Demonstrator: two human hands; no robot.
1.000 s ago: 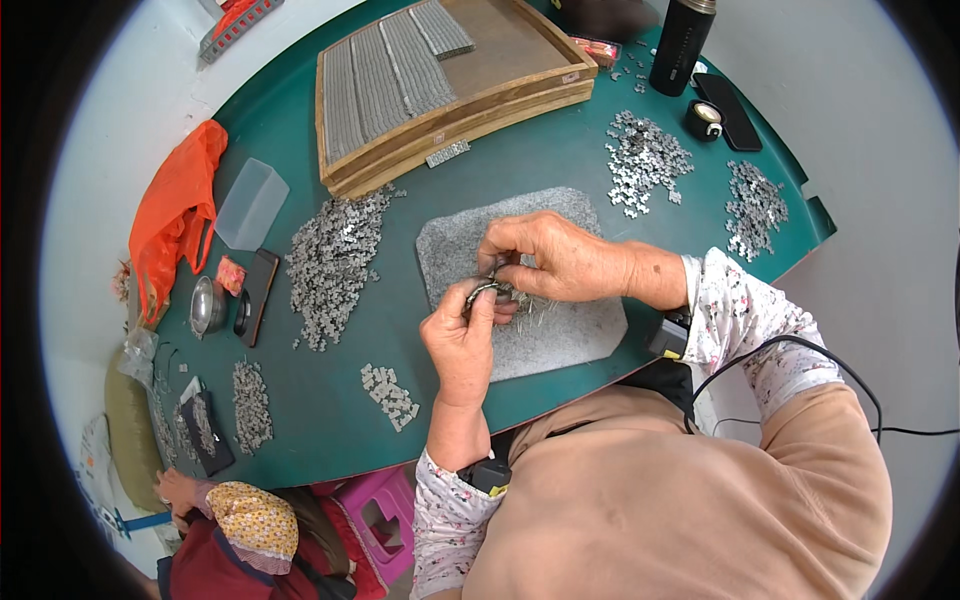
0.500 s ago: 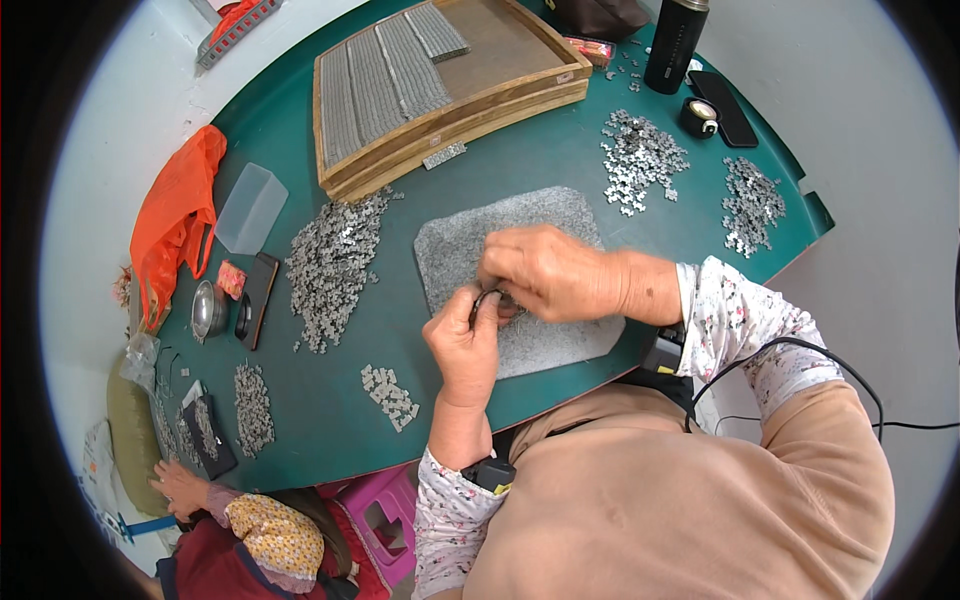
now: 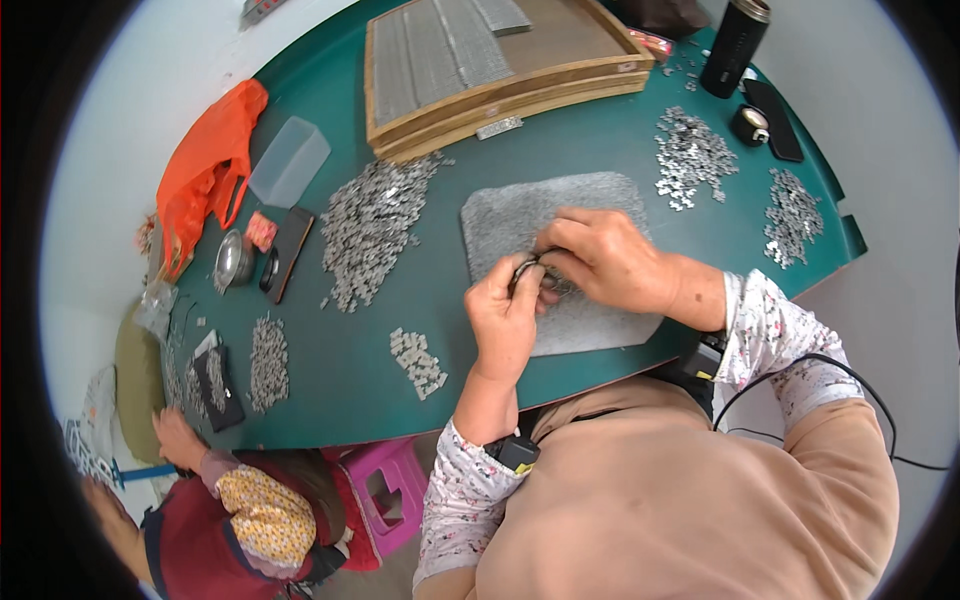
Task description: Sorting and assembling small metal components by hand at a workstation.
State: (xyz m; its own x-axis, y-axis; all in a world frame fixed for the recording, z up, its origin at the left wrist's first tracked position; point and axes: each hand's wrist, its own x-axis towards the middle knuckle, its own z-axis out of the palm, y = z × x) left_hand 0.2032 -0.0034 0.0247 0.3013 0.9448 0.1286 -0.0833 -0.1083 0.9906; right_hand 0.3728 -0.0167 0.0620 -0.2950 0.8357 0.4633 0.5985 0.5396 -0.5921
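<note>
Both my hands meet over a grey felt mat (image 3: 520, 215) on the green table (image 3: 380, 370). My left hand (image 3: 505, 320) pinches a small dark metal tool (image 3: 524, 268) between thumb and fingers. My right hand (image 3: 605, 258) curls over the same spot, its fingertips touching the tool and some tiny metal pieces that it mostly hides. A big heap of small silver metal parts (image 3: 372, 222) lies left of the mat. A short tidy row of parts (image 3: 418, 362) lies near the table's front edge.
Stacked wooden trays (image 3: 500, 55) stand at the back, with two more part heaps (image 3: 690, 158) (image 3: 793, 215) and a black bottle (image 3: 735, 45) on the right. An orange bag (image 3: 205, 175), a clear box (image 3: 288, 160) and tins lie left. Another person (image 3: 235, 500) reaches in at lower left.
My right hand has slid slightly toward me over the tool. The other person at lower left has moved a hand along the table's near edge.
</note>
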